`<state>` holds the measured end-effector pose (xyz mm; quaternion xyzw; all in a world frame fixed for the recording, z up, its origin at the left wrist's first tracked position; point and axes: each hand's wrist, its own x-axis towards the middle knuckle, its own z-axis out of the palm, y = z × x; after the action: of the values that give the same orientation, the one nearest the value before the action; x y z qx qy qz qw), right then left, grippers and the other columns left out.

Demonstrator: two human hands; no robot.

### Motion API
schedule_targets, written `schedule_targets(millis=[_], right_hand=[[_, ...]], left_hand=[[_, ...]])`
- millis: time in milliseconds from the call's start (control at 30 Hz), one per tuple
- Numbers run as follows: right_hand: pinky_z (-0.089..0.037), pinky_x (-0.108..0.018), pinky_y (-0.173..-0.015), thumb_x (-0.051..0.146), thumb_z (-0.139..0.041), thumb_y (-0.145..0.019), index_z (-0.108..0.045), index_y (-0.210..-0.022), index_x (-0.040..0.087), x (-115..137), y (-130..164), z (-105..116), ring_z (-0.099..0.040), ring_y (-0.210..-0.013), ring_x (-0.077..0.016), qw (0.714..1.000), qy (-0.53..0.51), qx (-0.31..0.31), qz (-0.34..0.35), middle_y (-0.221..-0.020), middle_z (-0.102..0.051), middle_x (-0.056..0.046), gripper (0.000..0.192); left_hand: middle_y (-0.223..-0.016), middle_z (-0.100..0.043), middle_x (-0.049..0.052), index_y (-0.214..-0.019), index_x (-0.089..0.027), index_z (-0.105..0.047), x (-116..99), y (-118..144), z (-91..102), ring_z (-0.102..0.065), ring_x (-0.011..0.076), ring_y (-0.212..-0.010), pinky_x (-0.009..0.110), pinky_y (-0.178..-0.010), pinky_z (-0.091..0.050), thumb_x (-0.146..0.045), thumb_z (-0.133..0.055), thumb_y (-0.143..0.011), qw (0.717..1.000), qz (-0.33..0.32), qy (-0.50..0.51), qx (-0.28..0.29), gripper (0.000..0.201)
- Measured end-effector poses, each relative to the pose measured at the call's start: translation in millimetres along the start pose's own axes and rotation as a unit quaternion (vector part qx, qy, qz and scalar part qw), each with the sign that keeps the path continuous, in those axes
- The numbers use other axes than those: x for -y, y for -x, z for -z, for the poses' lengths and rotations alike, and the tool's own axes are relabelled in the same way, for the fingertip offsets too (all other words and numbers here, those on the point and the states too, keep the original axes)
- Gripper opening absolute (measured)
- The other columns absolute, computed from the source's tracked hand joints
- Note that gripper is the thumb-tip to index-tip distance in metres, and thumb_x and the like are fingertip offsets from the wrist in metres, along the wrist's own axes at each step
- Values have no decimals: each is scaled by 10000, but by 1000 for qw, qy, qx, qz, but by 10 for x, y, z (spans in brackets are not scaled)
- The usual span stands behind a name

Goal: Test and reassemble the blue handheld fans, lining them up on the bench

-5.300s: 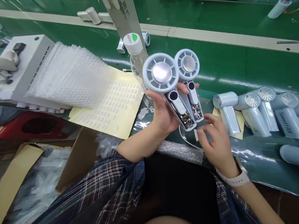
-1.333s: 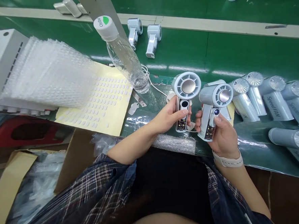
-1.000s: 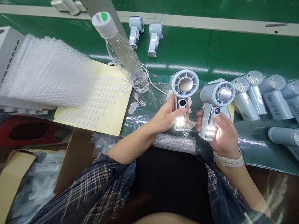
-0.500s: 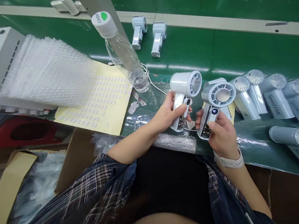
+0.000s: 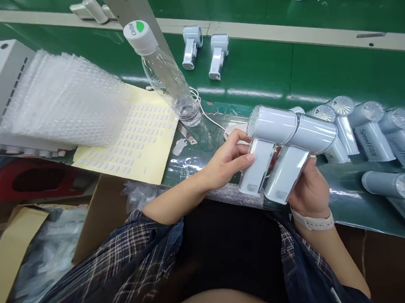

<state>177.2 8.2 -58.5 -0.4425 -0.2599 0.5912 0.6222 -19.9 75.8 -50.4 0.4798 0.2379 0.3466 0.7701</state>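
My left hand (image 5: pixel 232 161) is closed on a pale blue handheld fan (image 5: pixel 258 162), thumb on its handle. A second handheld fan (image 5: pixel 289 169) is held in my right hand (image 5: pixel 312 183), whose fingers are partly hidden behind the handle. Both fans are tilted side by side above the bench edge, their round heads touching or nearly so. Their plain handle sides face me, with small print near the bottom ends. To their right stand several more fans (image 5: pixel 375 141), some with "Speed FAN" lettering.
A clear water bottle (image 5: pixel 170 80) stands beyond my left forearm. A yellow sticker sheet (image 5: pixel 155 168) lies beside stacked bubble-wrap bags (image 5: pixel 65 100). Two fans (image 5: pixel 219 54) rest further back on the green surface. At lower left is an open carton (image 5: pixel 93 217) with plastic bags.
Both fans have been turned over in my hands, from grille and button sides to plain handle sides. Their heads have come together.
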Motion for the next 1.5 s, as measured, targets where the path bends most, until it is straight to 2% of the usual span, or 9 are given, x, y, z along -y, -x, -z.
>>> schedule_targets(millis=[100, 233, 367, 533, 733, 900, 1100, 1300, 1500], right_hand=[[-691, -430, -829, 681, -791, -865, -816, -1120, 288, 57, 50, -2, -782, -1002, -278, 1000, 4, 8, 8, -1135, -823, -49, 469], [-683, -461, -812, 575, -789, -898, -817, -1017, 293, 118, 50, 4, -769, -966, -293, 1000, 7, -4, 25, -1114, -816, -42, 307], [-660, -446, -852, 490, -749, -888, -812, -1057, 286, 196, 16, -64, -736, -953, -277, 997, -43, 53, -25, -1026, -791, -43, 272], [-592, -369, -657, 541, -693, -867, -769, -885, 246, 255, -4, -172, -632, -725, -228, 993, -47, 97, -56, -764, -692, -45, 306], [-599, -402, -704, 610, -652, -906, -688, -1009, 271, 219, 24, -216, -674, -795, -256, 998, 17, 52, -37, -834, -706, -50, 356], [-586, -385, -653, 568, -729, -877, -703, -1096, 307, 218, 37, -170, -678, -843, -258, 1000, 17, 9, -6, -954, -696, -38, 341], [-580, -375, -606, 557, -806, -820, -747, -1060, 300, 230, 53, -100, -666, -813, -254, 1000, -11, 17, 24, -944, -689, -44, 357], [-654, -460, -738, 478, -772, -890, -732, -1184, 374, 189, 66, -71, -726, -861, -265, 995, 15, -32, 97, -1097, -738, -26, 314], [-663, -402, -712, 451, -669, -1009, -708, -1292, 391, 129, 61, -84, -774, -862, -246, 993, 28, -66, 93, -1004, -795, -12, 292]], left_hand=[[-959, -755, 17, -1136, -256, -438, -90, 48, -63, -746, 182, -814, 283, -710, -569, -490, -740, -960, 1000, -10, 10, 9, 421], [-1015, -771, 35, -1125, -252, -474, -143, 47, -98, -753, 181, -885, 281, -760, -573, -423, -754, -964, 1000, -16, 19, 12, 366], [-1186, -751, 100, -1170, -206, -581, -118, -20, -107, -718, 247, -1136, 345, -978, -559, -396, -928, -783, 999, -21, 30, -1, 554], [-1061, -727, 96, -1137, -164, -640, -70, -61, -125, -709, 234, -965, 365, -900, -564, -463, -927, -771, 998, 13, 36, 54, 552], [-965, -674, 71, -1029, -165, -616, -21, -45, -116, -663, 171, -817, 307, -773, -574, -773, -725, -845, 998, 23, 61, -4, 644], [-918, -729, 53, -1072, -188, -582, -5, -60, -91, -720, 198, -788, 351, -791, -593, -650, -749, -887, 992, 38, 116, -13, 525], [-1102, -770, 105, -1129, -175, -649, 10, -41, -45, -743, 271, -1045, 376, -896, -574, -455, -867, -806, 997, 30, 56, -50, 480], [-1018, -804, 108, -1122, -158, -731, -24, -25, -25, -773, 259, -1007, 355, -870, -606, -462, -902, -795, 998, 36, 40, -25, 478], [-1038, -809, 125, -1216, -163, -721, 28, -57, -20, -780, 278, -1046, 352, -875, -622, -613, -879, -790, 999, 7, 37, -9, 640]])
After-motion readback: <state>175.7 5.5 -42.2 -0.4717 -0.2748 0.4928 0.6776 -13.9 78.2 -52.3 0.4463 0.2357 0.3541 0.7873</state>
